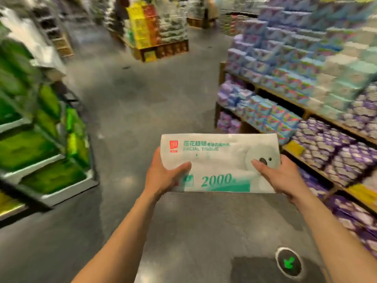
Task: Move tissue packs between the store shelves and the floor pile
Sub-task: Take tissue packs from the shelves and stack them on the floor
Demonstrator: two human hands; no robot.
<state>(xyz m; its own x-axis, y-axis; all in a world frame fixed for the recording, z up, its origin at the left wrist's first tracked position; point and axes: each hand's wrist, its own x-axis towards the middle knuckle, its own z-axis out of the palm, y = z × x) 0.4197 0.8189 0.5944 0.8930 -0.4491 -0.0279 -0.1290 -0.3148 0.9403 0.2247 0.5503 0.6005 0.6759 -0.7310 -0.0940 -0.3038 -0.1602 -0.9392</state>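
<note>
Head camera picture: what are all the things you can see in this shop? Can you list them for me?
tissue pack: one, white with teal print, held out over the aisle floor
purple packs: many, purple, lower right shelves
blue packs: many, blue, right shelves further along
wooden shelves: brown, right side, several levels
green packs: many, green, rack on the left
stacked display: one, yellow and orange, far end of the aisle
floor: grey, down the middle
arrow marker: one, dark circle with green arrow, floor at bottom right
left hand: one, grips the pack's left end
right hand: one, grips the pack's right end
</note>
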